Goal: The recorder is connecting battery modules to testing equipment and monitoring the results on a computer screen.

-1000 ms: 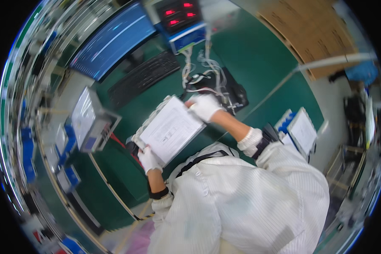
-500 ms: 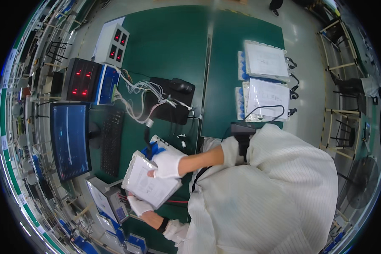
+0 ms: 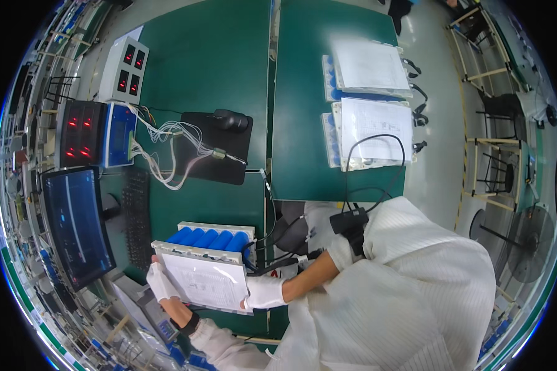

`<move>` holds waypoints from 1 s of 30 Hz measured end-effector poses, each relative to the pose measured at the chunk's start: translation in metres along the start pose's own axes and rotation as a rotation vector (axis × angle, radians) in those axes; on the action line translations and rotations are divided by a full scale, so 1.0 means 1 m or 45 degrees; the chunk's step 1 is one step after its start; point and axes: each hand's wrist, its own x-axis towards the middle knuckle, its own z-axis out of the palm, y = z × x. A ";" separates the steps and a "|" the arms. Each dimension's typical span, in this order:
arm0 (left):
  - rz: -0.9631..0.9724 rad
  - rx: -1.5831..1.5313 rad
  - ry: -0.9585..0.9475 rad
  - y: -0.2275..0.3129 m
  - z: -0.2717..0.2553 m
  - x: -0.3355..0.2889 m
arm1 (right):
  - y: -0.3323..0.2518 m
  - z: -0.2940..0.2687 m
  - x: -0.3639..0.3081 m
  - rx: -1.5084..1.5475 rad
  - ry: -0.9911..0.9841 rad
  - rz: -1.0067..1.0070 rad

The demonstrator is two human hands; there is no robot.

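I hold a battery pack (image 3: pixel 209 239) between both hands at the near edge of the green table. It is tilted, so its row of blue cylindrical cells shows between two white plates. A printed sheet (image 3: pixel 203 281) in a clear sleeve covers the plate facing me. My left hand (image 3: pixel 162 283), in a white glove with fingertips bare, grips the pack's left end. My right hand (image 3: pixel 264 293), gloved alike, closes on the lower right corner. Black cables (image 3: pixel 272 263) come out of the pack's right end. The undersides of both hands' grips are hidden.
Two more battery packs (image 3: pixel 370 133) with sheets lie at the far right. A monitor (image 3: pixel 75 226), keyboard (image 3: pixel 136 210) and boxes with red displays (image 3: pixel 80 133) stand left. A bundle of white wires (image 3: pixel 179 139) and a mouse (image 3: pixel 231 120) rest on a black mat (image 3: pixel 229 167).
The battery pack has been tipped up from lying nearly flat, baring its blue cells. My right hand has moved from its upper side to the lower right corner. The view has shifted.
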 end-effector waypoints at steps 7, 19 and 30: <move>0.030 0.163 0.218 -0.018 0.034 -0.026 | 0.062 -0.005 0.020 0.126 -0.060 -0.091; 0.417 0.169 -0.251 -0.127 0.205 -0.179 | 0.107 -0.056 0.002 -0.545 -0.523 -1.094; 0.288 0.335 -1.004 -0.200 0.204 -0.296 | 0.165 -0.230 -0.223 -1.082 0.333 -0.356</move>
